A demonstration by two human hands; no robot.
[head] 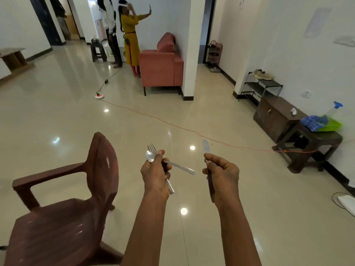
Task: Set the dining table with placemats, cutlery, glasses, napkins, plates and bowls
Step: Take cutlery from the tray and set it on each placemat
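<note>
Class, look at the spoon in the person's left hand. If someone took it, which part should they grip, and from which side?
Probably the free end of the spoon handle, coming from the person's right. The left hand grips it just behind the bowl, beside the fork, while the flat handle juts clear toward the right hand, which holds the knife.
</note>
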